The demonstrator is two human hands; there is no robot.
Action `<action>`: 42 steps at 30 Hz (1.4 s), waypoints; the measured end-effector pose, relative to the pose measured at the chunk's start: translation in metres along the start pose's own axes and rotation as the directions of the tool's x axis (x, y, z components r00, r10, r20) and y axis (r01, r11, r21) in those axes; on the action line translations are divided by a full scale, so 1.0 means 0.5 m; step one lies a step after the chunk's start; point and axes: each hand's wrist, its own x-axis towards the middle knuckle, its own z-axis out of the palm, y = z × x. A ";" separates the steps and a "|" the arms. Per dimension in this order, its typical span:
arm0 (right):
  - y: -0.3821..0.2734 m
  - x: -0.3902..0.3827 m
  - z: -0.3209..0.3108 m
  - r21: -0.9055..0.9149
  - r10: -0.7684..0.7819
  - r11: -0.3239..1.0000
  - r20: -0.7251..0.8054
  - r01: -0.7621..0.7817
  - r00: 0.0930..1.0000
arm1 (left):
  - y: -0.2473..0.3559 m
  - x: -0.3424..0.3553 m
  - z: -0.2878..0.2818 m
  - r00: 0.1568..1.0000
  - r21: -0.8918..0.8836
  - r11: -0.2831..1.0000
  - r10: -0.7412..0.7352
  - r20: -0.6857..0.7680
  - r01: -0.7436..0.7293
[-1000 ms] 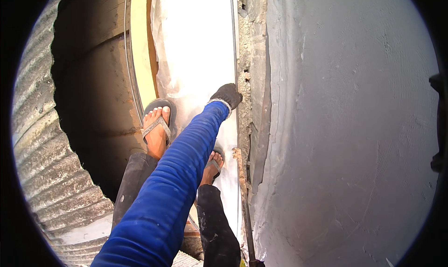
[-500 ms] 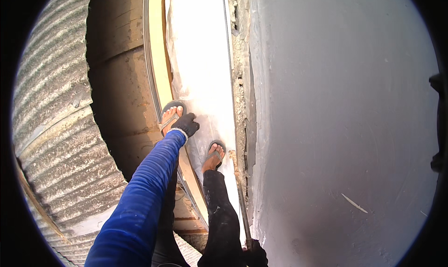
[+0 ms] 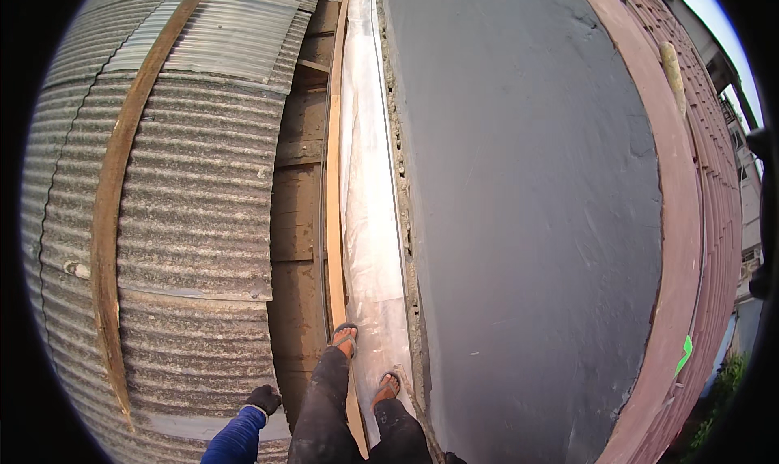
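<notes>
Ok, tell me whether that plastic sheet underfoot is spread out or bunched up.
Spread out: the plastic sheet lies flat and long beside the grey plastered wall, running under both feet.

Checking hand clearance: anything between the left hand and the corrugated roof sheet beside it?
Nothing visible. The gloved left hand hangs just above the corrugated sheet, near its lower edge. Whether they touch cannot be told. The right hand is out of view.

A narrow ledge covered in white plastic sheeting (image 3: 369, 221) runs between a grey plastered wall (image 3: 527, 204) and a wooden plank (image 3: 333, 221). Two sandalled feet stand on it, beside corrugated metal roofing (image 3: 195, 212).
</notes>
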 end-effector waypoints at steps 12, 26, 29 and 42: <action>-0.194 -0.146 -0.124 0.079 -0.382 0.905 -0.281 0.418 0.881 | 0.149 -0.249 -0.047 0.982 -0.280 0.943 0.190 0.005 -0.181; -0.348 -0.491 -0.344 0.027 -0.652 0.473 -0.661 0.881 0.371 | 0.804 -0.636 -0.293 0.442 -0.410 0.282 0.815 -0.375 -0.867; -0.353 -0.565 -0.410 0.134 -0.599 0.493 -0.664 0.859 0.448 | 0.899 -0.717 -0.261 0.235 -0.398 0.093 0.916 -0.325 -0.913; -0.546 -0.493 -0.730 -0.166 -0.557 0.682 -0.749 0.713 0.359 | 0.857 -0.683 -0.249 0.366 -0.215 0.326 0.914 -0.178 -0.920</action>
